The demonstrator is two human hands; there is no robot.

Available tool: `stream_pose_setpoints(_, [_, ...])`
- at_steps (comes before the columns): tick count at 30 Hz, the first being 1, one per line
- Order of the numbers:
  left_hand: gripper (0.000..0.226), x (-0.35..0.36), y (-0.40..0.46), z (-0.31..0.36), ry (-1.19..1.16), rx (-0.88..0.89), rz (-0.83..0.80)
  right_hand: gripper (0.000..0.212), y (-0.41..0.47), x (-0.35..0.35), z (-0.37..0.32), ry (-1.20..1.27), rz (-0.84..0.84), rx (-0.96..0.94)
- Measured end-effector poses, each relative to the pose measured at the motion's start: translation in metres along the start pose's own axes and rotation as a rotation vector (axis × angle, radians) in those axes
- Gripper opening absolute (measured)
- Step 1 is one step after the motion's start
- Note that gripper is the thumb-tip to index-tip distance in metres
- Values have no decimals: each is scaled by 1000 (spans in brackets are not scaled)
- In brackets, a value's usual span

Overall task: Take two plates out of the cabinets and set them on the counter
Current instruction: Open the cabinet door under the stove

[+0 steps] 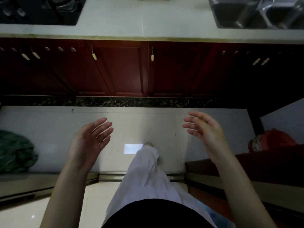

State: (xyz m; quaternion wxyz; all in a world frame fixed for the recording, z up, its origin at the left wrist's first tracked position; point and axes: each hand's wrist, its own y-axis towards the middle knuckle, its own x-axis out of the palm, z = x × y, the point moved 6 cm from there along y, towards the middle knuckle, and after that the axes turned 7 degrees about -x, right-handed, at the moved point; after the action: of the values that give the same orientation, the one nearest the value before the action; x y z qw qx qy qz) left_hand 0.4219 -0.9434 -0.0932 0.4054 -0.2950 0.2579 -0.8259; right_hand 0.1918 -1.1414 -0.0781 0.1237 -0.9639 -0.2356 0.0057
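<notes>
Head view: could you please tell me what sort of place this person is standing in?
Most likely a home kitchen: a pale counter holds a black hob and a steel sink, with closed red cabinets beneath. Both hands, left and right, are open and empty.

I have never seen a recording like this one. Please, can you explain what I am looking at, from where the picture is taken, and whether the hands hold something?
There is no machine here. A person wears a wide-angle camera on the head, and it looks forward and down, so you see their own arms and legs. The left hand and right hand are both open and empty, raised above the pale floor. Ahead runs a light counter with a dark stove on the left and a steel sink on the right. Between them the counter is bare: no plate is visible yet. Below are red-brown cabinet doors, all shut, with small pale handles.
</notes>
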Motion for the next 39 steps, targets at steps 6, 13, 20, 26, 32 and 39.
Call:
stream_pose_setpoints(6, [31, 57, 85, 57, 10, -6, -29, 21, 101, 5, -27, -2, 39, 2])
stream_pose_setpoints(13, [28, 98, 156, 115, 4, 19, -54, 22, 206, 25, -65, -6, 21, -60])
stream_pose_setpoints(20, [28, 94, 192, 147, -79, 16, 61, 22, 281, 54, -72, -63, -109, -12])
stream_pose_setpoints(26, [28, 91, 225, 163, -211, 54, 246, 22, 365, 89, -73, -145, -306, 57])
stream_pose_setpoints(32, [28, 114, 255, 170, -360, 67, 391, 22, 447, 116, -90, -254, -497, 96])
stream_pose_setpoints(39, [28, 92, 246, 178, -613, 253, 630, 22, 500, 174, -92, -408, -737, 84])
